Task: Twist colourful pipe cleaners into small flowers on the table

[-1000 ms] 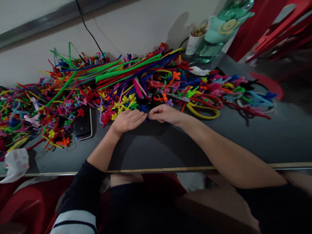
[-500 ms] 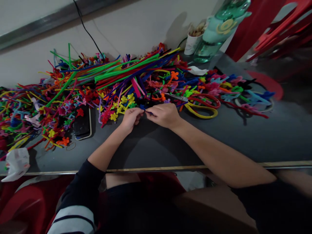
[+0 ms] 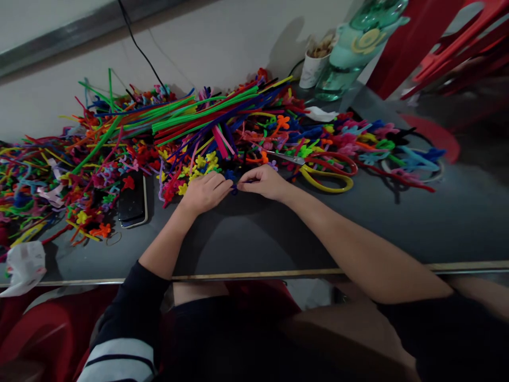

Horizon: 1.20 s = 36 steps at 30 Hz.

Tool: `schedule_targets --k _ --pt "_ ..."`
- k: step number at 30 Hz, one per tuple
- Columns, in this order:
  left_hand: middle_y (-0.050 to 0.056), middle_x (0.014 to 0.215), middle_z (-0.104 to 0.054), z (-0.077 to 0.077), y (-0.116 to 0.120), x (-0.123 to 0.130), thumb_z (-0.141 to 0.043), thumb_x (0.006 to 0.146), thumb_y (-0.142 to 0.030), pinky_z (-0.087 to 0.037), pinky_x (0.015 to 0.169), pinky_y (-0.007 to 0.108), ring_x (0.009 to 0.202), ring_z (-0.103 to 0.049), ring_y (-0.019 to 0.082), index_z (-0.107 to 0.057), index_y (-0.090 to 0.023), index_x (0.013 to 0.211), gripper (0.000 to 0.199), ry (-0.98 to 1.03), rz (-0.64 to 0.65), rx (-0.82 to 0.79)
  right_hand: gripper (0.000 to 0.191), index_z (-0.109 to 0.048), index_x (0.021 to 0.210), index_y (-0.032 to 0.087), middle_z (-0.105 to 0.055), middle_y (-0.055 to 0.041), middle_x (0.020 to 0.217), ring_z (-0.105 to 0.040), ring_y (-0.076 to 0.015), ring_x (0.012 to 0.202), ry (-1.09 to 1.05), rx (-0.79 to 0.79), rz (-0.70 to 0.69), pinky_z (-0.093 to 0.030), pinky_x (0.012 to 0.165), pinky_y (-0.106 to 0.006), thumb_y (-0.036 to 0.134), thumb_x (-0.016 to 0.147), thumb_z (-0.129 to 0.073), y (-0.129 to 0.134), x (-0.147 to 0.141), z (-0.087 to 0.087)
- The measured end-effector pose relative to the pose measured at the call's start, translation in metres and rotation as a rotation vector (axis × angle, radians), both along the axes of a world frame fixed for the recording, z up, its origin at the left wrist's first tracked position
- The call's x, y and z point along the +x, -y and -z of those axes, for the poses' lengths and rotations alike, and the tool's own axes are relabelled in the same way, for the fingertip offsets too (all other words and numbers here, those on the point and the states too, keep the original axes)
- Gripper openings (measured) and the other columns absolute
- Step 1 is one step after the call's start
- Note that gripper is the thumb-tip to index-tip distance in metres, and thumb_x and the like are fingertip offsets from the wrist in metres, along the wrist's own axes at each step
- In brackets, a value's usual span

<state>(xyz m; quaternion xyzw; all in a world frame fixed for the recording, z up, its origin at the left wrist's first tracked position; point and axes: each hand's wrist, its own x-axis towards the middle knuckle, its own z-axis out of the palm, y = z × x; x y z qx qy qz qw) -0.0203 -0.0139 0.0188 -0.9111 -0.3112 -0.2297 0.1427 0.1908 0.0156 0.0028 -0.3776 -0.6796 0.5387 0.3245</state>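
Between my two hands, a small dark blue pipe cleaner point(image 3: 234, 189) shows, bent into a loop and mostly hidden by fingers. My left hand point(image 3: 207, 193) is closed on its left end, knuckles turned up. Thumb and fingertips of my right hand point(image 3: 263, 182) pinch it from the other side. Just behind the fingers lies a blue pipe-cleaner flower point(image 3: 229, 174). Yellow pipe-cleaner flowers point(image 3: 202, 165) are heaped beyond my left hand. Scissors with red and yellow handles point(image 3: 328, 183) rest to the right of my right hand.
A bundle of long pipe cleaners point(image 3: 207, 114) tops the colourful pile along the wall. Left of my arm lies a phone point(image 3: 132, 204). A green bottle point(image 3: 344, 58) and a paper cup point(image 3: 314, 69) stand at the back right. Crumpled white plastic point(image 3: 26, 268) hangs at the table's left front edge.
My left hand has rolled over so its back faces up, and sits slightly further left. My right fingers have opened out a little, and a blue loop now shows between the hands.
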Motion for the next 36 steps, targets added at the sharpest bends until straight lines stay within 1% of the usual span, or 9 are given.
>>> schedule_targets --k 3,5,7,10,13,21,25,30,36 --pt "0.005 0.075 -0.059 0.001 0.003 0.009 -0.048 0.093 -0.027 -0.038 0.063 0.028 0.074 -0.054 0.017 -0.065 -0.018 0.087 0.020 0.093 -0.006 -0.130 0.021 -0.072 0.065 0.015 -0.060 0.0005 0.055 -0.045 -0.0079 0.051 0.022 0.046 0.078 -0.035 0.052 -0.024 0.036 0.064 -0.069 0.005 -0.002 -0.001" --pt "0.003 0.070 -0.056 0.005 0.003 0.016 -0.052 0.089 -0.026 -0.038 0.063 0.028 0.070 -0.052 0.015 -0.063 -0.018 0.078 0.018 0.297 -0.035 -0.288 0.022 -0.072 0.066 0.015 -0.056 0.0015 0.051 -0.039 -0.0071 0.047 0.052 0.113 0.140 -0.030 0.049 -0.024 0.036 0.067 -0.067 0.011 -0.004 -0.004" --pt "0.000 0.061 -0.048 0.010 0.002 0.023 -0.055 0.085 -0.028 -0.037 0.059 0.027 0.060 -0.046 0.012 -0.058 -0.018 0.069 0.019 0.617 -0.110 -0.547 0.021 -0.073 0.070 0.015 -0.056 0.0008 0.051 -0.039 -0.0079 0.046 0.090 0.219 0.214 -0.030 0.049 -0.025 0.035 0.070 -0.066 0.018 -0.007 -0.007" --pt "-0.004 0.056 -0.041 0.016 -0.002 0.031 -0.060 0.080 -0.034 -0.031 0.049 0.023 0.049 -0.037 0.007 -0.056 -0.017 0.066 0.021 1.082 -0.204 -1.052 0.018 -0.074 0.073 0.019 -0.068 -0.0041 0.067 -0.050 -0.0120 0.053 0.150 0.400 0.333 -0.038 0.055 -0.027 0.034 0.073 -0.064 0.028 -0.010 -0.013" --pt "-0.004 0.059 -0.044 0.017 -0.005 0.034 -0.067 0.075 -0.033 -0.032 0.047 0.019 0.050 -0.038 0.006 -0.057 -0.017 0.068 0.020 1.287 -0.166 -1.326 0.017 -0.074 0.073 0.021 -0.073 -0.0056 0.077 -0.054 -0.0141 0.057 0.165 0.457 0.380 -0.042 0.058 -0.028 0.034 0.074 -0.063 0.031 -0.011 -0.015" --pt "-0.003 0.066 -0.050 0.023 -0.006 0.033 -0.070 0.080 -0.046 -0.037 0.051 0.019 0.057 -0.046 0.006 -0.060 -0.019 0.080 0.029 1.296 0.033 -1.332 0.027 -0.072 0.073 0.015 -0.054 0.0008 0.052 -0.033 -0.0064 0.045 0.008 0.217 0.304 -0.026 0.046 -0.024 0.040 0.072 -0.063 0.022 -0.007 -0.009" --pt "-0.002 0.066 -0.054 0.025 -0.008 0.033 -0.075 0.075 -0.043 -0.040 0.055 0.020 0.058 -0.049 0.006 -0.063 -0.017 0.075 0.029 1.372 -0.006 -1.398 0.026 -0.072 0.073 0.015 -0.053 0.0015 0.053 -0.032 -0.0058 0.047 -0.022 0.146 0.283 -0.026 0.046 -0.023 0.040 0.071 -0.064 0.018 -0.007 -0.006" --pt "-0.002 0.068 -0.061 0.025 -0.009 0.031 -0.079 0.071 -0.038 -0.042 0.057 0.020 0.057 -0.049 0.005 -0.073 -0.020 0.089 0.026 1.410 -0.067 -1.463 0.026 -0.072 0.073 0.015 -0.048 0.0030 0.049 -0.029 -0.0055 0.045 0.000 0.195 0.281 -0.024 0.045 -0.023 0.039 0.073 -0.063 0.021 -0.008 -0.007" --pt "-0.002 0.066 -0.058 0.032 -0.009 0.035 -0.073 0.077 -0.042 -0.039 0.055 0.021 0.055 -0.047 0.006 -0.071 -0.019 0.084 0.024 1.432 -0.099 -1.318 0.024 -0.072 0.072 0.016 -0.059 -0.0003 0.055 -0.038 -0.0073 0.046 0.011 0.266 0.338 -0.031 0.046 -0.024 0.038 0.074 -0.063 0.022 -0.009 -0.005"
